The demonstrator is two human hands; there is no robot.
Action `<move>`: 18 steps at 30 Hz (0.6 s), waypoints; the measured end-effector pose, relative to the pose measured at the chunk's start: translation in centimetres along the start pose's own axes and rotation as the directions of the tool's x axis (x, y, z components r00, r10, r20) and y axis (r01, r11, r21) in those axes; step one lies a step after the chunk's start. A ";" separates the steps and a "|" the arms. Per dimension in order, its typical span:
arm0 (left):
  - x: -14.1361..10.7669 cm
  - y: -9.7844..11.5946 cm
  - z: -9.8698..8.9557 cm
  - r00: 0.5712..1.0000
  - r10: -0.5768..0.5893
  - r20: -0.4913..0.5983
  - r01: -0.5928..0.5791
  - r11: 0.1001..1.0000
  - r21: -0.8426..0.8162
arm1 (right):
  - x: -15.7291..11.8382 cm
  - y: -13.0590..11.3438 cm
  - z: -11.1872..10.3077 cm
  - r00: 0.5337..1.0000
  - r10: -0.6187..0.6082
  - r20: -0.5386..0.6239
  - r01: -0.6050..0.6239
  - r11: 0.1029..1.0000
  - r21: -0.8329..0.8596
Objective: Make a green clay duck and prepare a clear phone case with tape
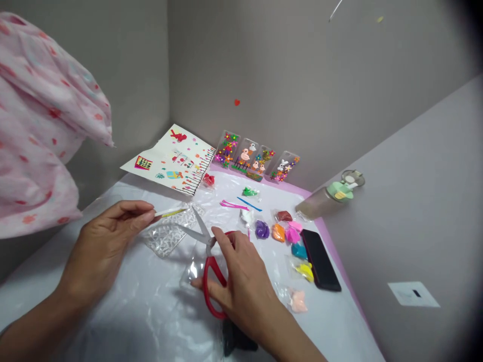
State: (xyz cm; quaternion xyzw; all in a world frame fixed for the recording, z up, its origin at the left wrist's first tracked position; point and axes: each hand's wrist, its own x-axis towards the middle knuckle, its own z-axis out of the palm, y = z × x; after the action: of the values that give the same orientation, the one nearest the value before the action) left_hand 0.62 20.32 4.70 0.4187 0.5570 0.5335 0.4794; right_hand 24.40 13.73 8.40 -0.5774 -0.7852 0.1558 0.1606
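My left hand (109,241) pinches a thin white strip (161,213) with a narrow yellow piece (174,212) at its far end; I cannot make out exactly what it is. Red-handled scissors (207,259) sit in my right hand (245,281), with fingers through the loops. Their blades are spread and point up and left, close to the yellow piece but apart from it. Under the blades lies a clear case with a white net-like pattern (164,241). Clear plastic (188,276) shows beside the scissor handles, and a black item (237,339) is partly hidden under my right wrist.
Small bags of coloured clay, such as purple (262,229) and orange (278,232), lie at right near a phone (320,260) and a bottle (320,201). Decorated clear cases (247,156) lean on the back wall beside a spiral notebook (169,161). Pink cloth (41,120) hangs at left.
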 end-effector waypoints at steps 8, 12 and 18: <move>-1.7 0.4 1.1 0.993 0.119 0.021 -0.120 0.962 0.244 | 1.2 -0.9 0.4 0.999 0.015 -0.043 -0.017 0.999 -0.047; -1.9 0.3 1.1 0.989 0.143 0.027 -0.145 0.949 0.280 | 1.2 -0.7 0.7 0.998 0.004 -0.068 -0.008 0.998 -0.060; -2.4 0.6 1.2 0.962 0.264 0.062 -0.270 0.916 0.298 | 0.7 0.1 0.9 0.994 -0.044 -0.096 0.035 0.994 -0.100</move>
State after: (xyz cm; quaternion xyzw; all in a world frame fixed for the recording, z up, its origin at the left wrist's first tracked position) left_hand 2.24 18.29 5.56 0.5649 0.5649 0.4977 0.3377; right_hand 23.86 14.40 7.62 -0.5759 -0.7943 0.0850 0.1735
